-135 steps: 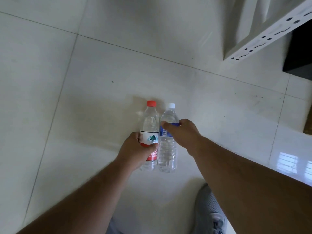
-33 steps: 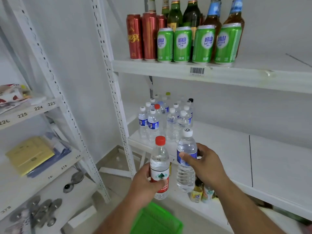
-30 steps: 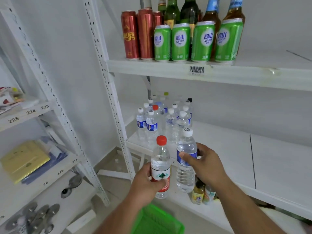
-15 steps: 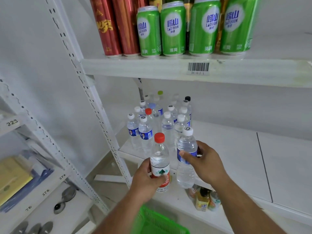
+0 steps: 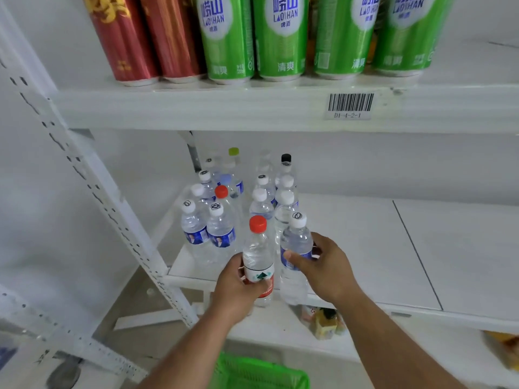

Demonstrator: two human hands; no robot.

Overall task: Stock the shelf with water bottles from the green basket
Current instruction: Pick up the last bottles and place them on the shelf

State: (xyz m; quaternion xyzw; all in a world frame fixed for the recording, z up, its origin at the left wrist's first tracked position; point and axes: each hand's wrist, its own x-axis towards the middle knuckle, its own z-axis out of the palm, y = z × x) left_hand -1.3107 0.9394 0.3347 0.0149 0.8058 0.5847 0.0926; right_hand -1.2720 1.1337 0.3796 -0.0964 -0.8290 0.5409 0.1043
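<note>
Bottle cluster (image 5: 224,209) blocks the shelf's (image 5: 365,248) left; right side open.

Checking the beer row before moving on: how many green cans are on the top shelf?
4, side by side right of the red cans: at and. Others may be hidden behind.

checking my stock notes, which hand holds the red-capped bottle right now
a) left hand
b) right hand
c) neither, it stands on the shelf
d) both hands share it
a: the left hand grips the red-capped bottle around its label, while the right hand holds the white-capped bottle, both at the front edge of the shelf.
</note>
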